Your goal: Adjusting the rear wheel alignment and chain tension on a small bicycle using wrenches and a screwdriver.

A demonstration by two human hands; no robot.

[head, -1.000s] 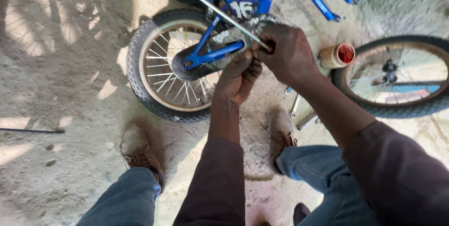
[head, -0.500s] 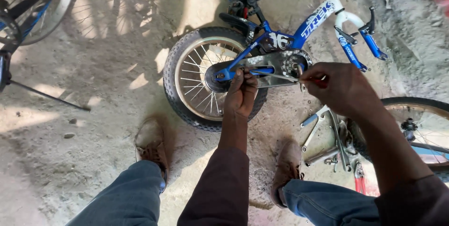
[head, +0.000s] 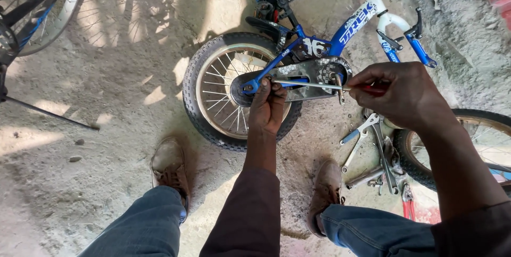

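A small blue and white child's bicycle lies on its side on the dusty concrete floor, its black-tyred, silver-spoked rear wheel nearest the person. Over the checkered chain guard, the right hand has its fingers curled tight around the red handle of a long thin metal screwdriver. The left hand pinches the shaft's tip by the wheel hub. Loose metal spanners lie beside the right shoe.
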